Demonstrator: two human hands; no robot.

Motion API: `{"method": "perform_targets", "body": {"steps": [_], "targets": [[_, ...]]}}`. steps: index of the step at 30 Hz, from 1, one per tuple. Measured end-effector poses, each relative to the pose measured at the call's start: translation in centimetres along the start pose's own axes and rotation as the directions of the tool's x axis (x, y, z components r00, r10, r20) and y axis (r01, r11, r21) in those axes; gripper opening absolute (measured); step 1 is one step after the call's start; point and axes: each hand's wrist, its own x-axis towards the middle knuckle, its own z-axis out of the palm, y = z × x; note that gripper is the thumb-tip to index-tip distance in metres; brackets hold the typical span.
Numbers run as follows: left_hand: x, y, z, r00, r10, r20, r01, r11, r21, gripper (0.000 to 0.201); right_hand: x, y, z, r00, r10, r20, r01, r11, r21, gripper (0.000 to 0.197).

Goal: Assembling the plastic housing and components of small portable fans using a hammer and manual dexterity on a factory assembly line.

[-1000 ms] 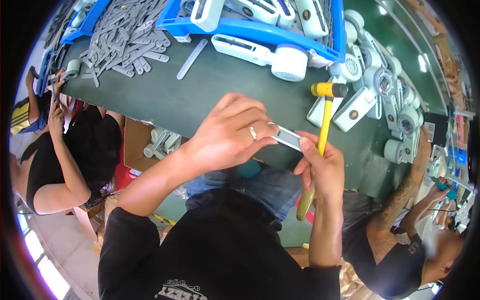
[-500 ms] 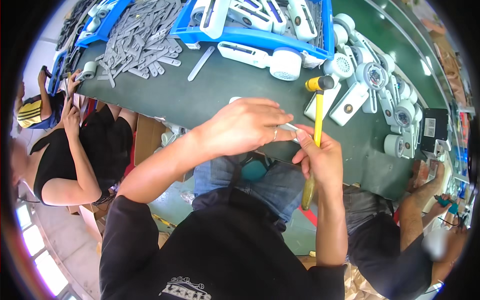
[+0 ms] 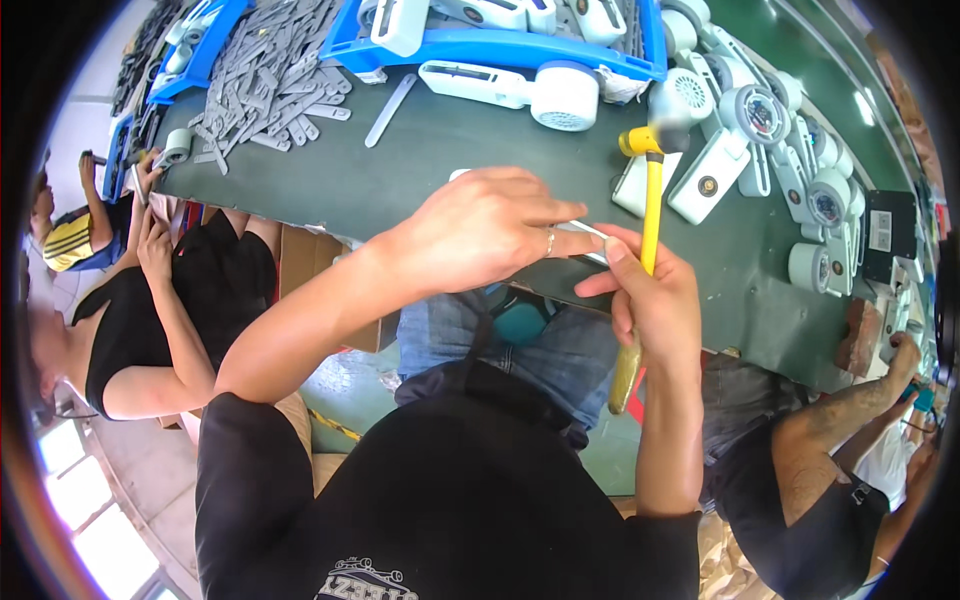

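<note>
My left hand (image 3: 490, 235) bends over a slim whitish part, its fingers closed round it. A pale rounded end (image 3: 459, 174) shows past the knuckles; most of the part is hidden under the hand. Its narrow other end (image 3: 594, 232) reaches the thumb and fingertips of my right hand (image 3: 655, 305). In that same right hand a hammer with a yellow handle (image 3: 653, 210) is gripped, held upright, its yellow and dark head beyond the hand and its worn grip end below. Ahead lies a white handheld fan (image 3: 565, 98) on the green table (image 3: 300, 190).
A blue bin (image 3: 480, 48) of white fan bodies stands at the far side. Left of it spreads a heap of grey strips (image 3: 270, 90), with one strip (image 3: 391, 110) apart. Several white fans (image 3: 710, 185) crowd the right. People sit on both sides (image 3: 140, 330).
The view has shifted slightly, so the bin and fans sit higher. My right hand and the hammer have moved a little rightward; both hands keep their hold.
</note>
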Motion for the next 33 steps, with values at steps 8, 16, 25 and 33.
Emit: {"method": "perform_targets", "body": {"steps": [8,16,25,33], "targets": [[1.1,0.5,0.1,0.995,0.051,0.089,-0.059,0.995,0.084,0.04,-0.9,0.6,0.5,0.991,-0.103,-0.085,0.095,0.991,-0.09,0.039],[0.6,0.4,0.2,0.998,0.053,0.037,-0.055,0.995,0.079,0.035,-11.3,2.0,0.2,0.937,-0.298,-0.184,0.223,0.912,-0.343,0.055],[0.6,0.2,0.2,0.998,0.042,0.043,-0.044,0.998,0.044,0.032,-11.3,3.8,0.5,0.889,-0.392,-0.236,0.263,0.861,-0.436,0.051],[0.7,0.5,0.0,0.999,0.038,0.037,-0.041,0.997,0.063,0.027,-11.4,3.7,0.4,0.921,-0.357,-0.155,0.215,0.799,-0.562,0.053]]}}
